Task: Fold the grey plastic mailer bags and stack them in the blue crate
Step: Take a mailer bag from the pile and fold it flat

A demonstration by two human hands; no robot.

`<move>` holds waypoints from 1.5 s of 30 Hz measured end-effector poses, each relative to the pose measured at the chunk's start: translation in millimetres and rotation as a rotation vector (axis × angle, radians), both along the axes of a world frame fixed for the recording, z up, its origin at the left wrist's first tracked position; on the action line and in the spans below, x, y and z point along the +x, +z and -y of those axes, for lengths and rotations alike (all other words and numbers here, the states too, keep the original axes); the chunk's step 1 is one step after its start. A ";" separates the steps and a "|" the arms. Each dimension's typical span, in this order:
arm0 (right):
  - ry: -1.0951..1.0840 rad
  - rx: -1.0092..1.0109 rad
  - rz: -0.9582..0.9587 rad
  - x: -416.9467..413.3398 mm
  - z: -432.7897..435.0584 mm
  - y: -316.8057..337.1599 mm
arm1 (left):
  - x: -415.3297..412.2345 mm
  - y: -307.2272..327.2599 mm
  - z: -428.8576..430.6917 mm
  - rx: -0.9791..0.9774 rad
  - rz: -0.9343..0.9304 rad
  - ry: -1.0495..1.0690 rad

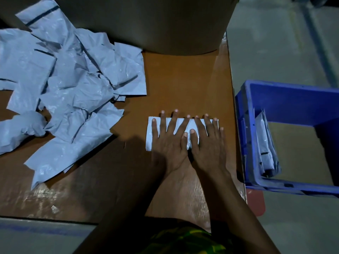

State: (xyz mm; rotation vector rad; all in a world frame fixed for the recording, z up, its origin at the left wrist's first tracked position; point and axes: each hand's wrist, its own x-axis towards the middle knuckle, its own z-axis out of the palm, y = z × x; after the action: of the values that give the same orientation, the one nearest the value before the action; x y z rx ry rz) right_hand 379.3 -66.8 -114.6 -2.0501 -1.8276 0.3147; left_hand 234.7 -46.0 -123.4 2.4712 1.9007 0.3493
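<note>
- Fingers (173, 123) of my left hand (169, 145) and right hand (209, 143) spread straight, pressing folded mailer (149, 138) just left of blue crate (286, 94).
- Unfolded mailers (73, 79): farther left of crate.

Brown table (183, 79) with a glossy, tape-like sheen along its near and right edges, carrying a large cardboard box (146, 24) standing at the far edge. Beyond the right edge, grey floor (275, 52) with a dark stripe (319, 43) running away from the camera, and a red object (255, 204), possibly a stool, low beside the near right corner. Green-and-yellow patterned cloth (187, 241) at the near edge, dim and partly cut off.
</note>
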 end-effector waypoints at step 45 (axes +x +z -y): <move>0.050 0.205 0.212 -29.5 -17.2 -8.0 | -32.7 -13.5 -6.6 0.221 0.168 0.100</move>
State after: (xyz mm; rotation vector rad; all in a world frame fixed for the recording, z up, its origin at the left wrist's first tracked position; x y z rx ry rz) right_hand 349.8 -49.6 -122.6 -1.9606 -1.9447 -0.0782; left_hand 202.0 -39.3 -136.9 2.3844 2.0183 0.7828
